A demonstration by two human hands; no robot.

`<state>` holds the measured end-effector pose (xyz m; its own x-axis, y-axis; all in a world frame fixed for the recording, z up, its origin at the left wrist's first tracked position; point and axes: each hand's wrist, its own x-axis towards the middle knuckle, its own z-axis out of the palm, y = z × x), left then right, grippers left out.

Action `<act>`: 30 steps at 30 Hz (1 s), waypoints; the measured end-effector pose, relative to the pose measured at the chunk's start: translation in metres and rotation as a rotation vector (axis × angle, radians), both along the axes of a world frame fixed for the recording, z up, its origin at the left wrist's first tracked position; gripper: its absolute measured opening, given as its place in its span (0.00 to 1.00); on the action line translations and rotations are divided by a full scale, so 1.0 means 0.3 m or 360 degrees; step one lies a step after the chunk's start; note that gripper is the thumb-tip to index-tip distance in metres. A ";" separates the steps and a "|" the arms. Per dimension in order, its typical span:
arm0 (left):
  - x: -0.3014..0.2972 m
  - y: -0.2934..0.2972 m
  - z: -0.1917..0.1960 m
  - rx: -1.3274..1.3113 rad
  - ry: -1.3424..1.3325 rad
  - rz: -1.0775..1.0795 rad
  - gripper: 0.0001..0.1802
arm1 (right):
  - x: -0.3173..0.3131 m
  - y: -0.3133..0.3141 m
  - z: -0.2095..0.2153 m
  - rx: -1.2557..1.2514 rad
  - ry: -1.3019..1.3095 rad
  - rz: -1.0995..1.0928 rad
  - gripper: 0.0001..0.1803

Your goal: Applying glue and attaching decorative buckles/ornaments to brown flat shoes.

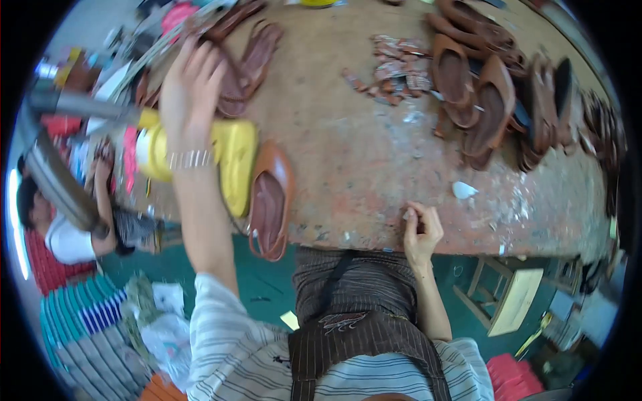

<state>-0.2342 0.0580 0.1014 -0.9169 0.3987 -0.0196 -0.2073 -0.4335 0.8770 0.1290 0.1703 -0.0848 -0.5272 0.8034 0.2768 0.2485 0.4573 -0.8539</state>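
My left hand (188, 90) reaches out over the worn brown workbench (348, 167), fingers apart, above brown sandals (249, 63) at the far left; a metal bracelet sits on its wrist. Under the forearm lies a yellow plastic container (234, 160). Beside it a brown leather sandal (269, 200) hangs over the bench's near edge. My right hand (420, 230) rests at the near edge, fingers curled, pinching a small pale scrap between fingertips; what it is I cannot tell.
A pile of brown sandals (488, 93) covers the far right, with small leather scraps (394, 67) in the middle. A white chip (463, 190) lies near my right hand. Another person (60, 234) sits at left. A wooden stool (508, 301) stands below.
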 end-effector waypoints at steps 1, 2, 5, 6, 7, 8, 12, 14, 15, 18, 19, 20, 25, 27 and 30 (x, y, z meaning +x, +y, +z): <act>0.062 -0.060 -0.036 -0.0138 0.0215 0.0042 0.32 | -0.003 -0.005 0.005 -0.0043 0.0026 -0.0008 0.07; 0.167 -0.059 -0.061 -0.0430 0.0349 0.0161 0.26 | 0.001 0.001 0.010 -0.0032 0.0023 -0.0013 0.07; 0.321 -0.218 -0.222 -0.1247 0.0561 -0.0256 0.19 | 0.006 0.013 0.049 -0.0090 0.0076 0.0073 0.07; 0.373 -0.249 -0.240 -0.1201 0.0410 -0.0434 0.18 | 0.012 0.016 0.092 -0.0226 0.0050 0.0084 0.06; 0.406 -0.269 -0.250 -0.1159 0.0257 -0.0596 0.18 | 0.026 0.044 0.136 -0.0204 0.0050 0.0029 0.06; 0.426 -0.272 -0.266 -0.1136 0.0275 -0.0646 0.18 | 0.046 0.087 0.172 0.0054 0.0096 -0.0024 0.07; 0.463 -0.233 -0.293 -0.1080 0.0245 -0.0758 0.18 | 0.061 0.344 0.292 0.0067 0.0171 -0.0482 0.19; 0.477 -0.138 -0.290 -0.1014 0.0200 -0.0799 0.19 | 0.031 0.485 0.324 0.0119 -0.0074 -0.0568 0.31; 0.488 -0.095 -0.292 -0.1010 0.0213 -0.0796 0.19 | -0.002 0.525 0.315 0.0139 -0.0237 -0.0591 0.37; 0.531 0.016 -0.299 -0.0954 0.0404 -0.0913 0.19 | -0.160 0.533 0.294 0.0703 -0.0581 -0.0558 0.46; 0.549 0.040 -0.297 -0.1020 0.0555 -0.0932 0.19 | -0.220 0.528 0.299 0.0842 -0.0618 -0.0515 0.43; 0.566 0.047 -0.296 -0.1089 0.0699 -0.0954 0.19 | -0.269 0.532 0.302 0.0808 -0.0704 -0.0445 0.40; 0.588 -0.017 -0.280 -0.1482 0.1236 -0.0641 0.19 | -0.396 0.686 0.267 0.0858 -0.1091 -0.0430 0.25; 0.573 -0.102 -0.297 -0.1485 0.1159 -0.0496 0.17 | -0.407 0.740 0.277 0.0578 -0.1213 -0.0173 0.15; 0.576 -0.215 -0.309 -0.1365 0.0884 -0.0384 0.14 | -0.355 0.774 0.288 0.0671 -0.0979 -0.0181 0.10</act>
<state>-0.0614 -0.0064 0.0086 -0.7816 0.6236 0.0168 0.3199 0.3775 0.8690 0.0224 0.4026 0.0016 -0.6063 0.7532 0.2550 0.6892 0.6577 -0.3041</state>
